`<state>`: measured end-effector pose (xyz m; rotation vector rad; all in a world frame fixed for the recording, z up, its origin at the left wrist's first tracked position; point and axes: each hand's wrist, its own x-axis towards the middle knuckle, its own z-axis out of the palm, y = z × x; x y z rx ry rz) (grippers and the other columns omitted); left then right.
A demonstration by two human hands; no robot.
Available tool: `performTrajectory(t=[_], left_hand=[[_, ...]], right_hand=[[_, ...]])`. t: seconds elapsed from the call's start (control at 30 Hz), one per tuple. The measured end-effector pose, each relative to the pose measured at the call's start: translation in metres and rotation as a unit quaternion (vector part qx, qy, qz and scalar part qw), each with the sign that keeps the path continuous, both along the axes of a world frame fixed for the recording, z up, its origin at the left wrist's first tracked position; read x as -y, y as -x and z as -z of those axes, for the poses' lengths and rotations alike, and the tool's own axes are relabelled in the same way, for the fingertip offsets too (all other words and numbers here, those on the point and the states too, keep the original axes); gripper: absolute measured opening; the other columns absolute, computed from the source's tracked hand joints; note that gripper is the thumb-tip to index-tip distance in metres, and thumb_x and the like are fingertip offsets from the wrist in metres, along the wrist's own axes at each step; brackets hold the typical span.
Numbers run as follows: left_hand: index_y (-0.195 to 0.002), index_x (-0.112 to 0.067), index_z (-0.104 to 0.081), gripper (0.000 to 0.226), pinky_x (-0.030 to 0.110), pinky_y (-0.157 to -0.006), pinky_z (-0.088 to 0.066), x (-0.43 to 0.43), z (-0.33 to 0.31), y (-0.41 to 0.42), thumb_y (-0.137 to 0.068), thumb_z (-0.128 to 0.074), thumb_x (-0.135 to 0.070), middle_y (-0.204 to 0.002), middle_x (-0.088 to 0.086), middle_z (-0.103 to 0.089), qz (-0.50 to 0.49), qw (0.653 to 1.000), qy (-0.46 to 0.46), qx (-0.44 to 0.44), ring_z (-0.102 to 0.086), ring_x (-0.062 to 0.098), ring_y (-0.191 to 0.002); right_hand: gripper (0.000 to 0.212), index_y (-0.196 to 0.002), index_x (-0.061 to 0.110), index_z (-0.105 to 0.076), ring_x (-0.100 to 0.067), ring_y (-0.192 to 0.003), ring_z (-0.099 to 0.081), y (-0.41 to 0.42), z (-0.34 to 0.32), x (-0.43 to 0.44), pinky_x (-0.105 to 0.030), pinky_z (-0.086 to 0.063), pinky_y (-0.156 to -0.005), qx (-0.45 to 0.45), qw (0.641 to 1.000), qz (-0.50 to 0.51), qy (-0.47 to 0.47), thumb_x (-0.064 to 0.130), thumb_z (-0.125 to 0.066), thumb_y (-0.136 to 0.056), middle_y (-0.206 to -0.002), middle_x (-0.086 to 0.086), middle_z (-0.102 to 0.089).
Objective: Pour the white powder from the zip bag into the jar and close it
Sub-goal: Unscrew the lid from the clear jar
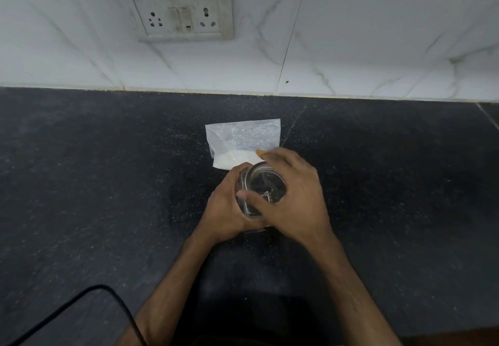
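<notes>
A clear glass jar (263, 183) stands on the dark stone counter (108, 183), seen from above. My left hand (225, 208) wraps around the jar's left side. My right hand (294, 194) is clamped over its top, fingers curled around the clear lid, whose edges I cannot make out well. Just behind the jar lies a clear zip bag (240, 140), flat on the counter, with white powder gathered at its near end. The bag's near right corner is hidden behind my right fingers.
A white marble-tiled wall (351, 48) rises behind the counter, with a switch and socket panel (183, 5) on it. A black cable (81, 299) loops across the near left of the counter.
</notes>
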<state>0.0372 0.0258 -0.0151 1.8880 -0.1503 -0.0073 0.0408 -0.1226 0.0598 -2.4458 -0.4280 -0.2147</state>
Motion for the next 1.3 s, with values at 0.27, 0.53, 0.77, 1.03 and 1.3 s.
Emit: performTrajectory(t=[0.27,0.53,0.77,1.03,1.3], left_hand=[[-0.134,-0.034,-0.044,0.097,0.046,-0.099,-0.051,-0.001,0.003,0.0,-0.051,-0.094,-0.025,-0.127,-0.014,-0.061,-0.001,1.0,0.018,-0.016,-0.061,0.01,-0.118],[-0.134,-0.031,-0.045,0.096,0.047,-0.099,-0.051,0.0,0.003,0.0,-0.052,-0.094,-0.033,-0.127,-0.011,-0.062,0.003,0.999,0.026,-0.025,-0.062,0.012,-0.118],[-0.132,-0.038,-0.044,0.096,0.046,-0.098,-0.051,0.0,0.003,0.0,-0.05,-0.094,-0.026,-0.126,-0.011,-0.061,0.001,1.0,0.017,-0.011,-0.061,0.013,-0.117],[-0.136,-0.033,-0.042,0.099,0.043,-0.098,-0.052,0.0,0.004,0.001,-0.053,-0.094,-0.022,-0.127,-0.013,-0.06,0.005,1.0,0.01,-0.012,-0.06,0.01,-0.118],[-0.136,-0.035,-0.041,0.099,0.039,-0.1,-0.051,0.0,0.001,0.001,-0.052,-0.094,-0.029,-0.129,-0.014,-0.058,0.011,1.0,0.018,-0.011,-0.059,0.009,-0.12]], right_hand=[[0.073,-0.136,0.034,-0.055,-0.007,-0.147,-0.027,-0.001,-0.001,0.007,-0.047,-0.009,-0.122,-0.03,0.998,-0.051,0.034,0.061,-0.071,-0.07,-0.152,0.013,-0.043],[0.07,-0.138,0.034,-0.052,-0.01,-0.15,-0.019,0.0,0.006,0.003,-0.055,-0.002,-0.122,-0.052,0.994,-0.077,0.053,0.058,-0.062,-0.073,-0.153,0.014,-0.041],[0.057,-0.125,0.025,-0.063,-0.014,-0.117,-0.05,0.008,-0.002,0.003,-0.04,-0.041,-0.106,0.002,0.997,-0.005,0.073,0.053,-0.069,-0.075,-0.129,0.005,-0.055],[0.059,-0.125,0.022,-0.063,-0.012,-0.121,-0.05,0.004,-0.011,0.001,-0.042,-0.04,-0.109,0.002,0.997,-0.025,0.068,0.055,-0.066,-0.077,-0.13,0.004,-0.056],[0.065,-0.127,0.025,-0.062,-0.012,-0.13,-0.047,0.002,-0.011,0.005,-0.041,-0.033,-0.114,-0.008,0.996,-0.024,0.083,0.061,-0.064,-0.074,-0.139,0.007,-0.054]])
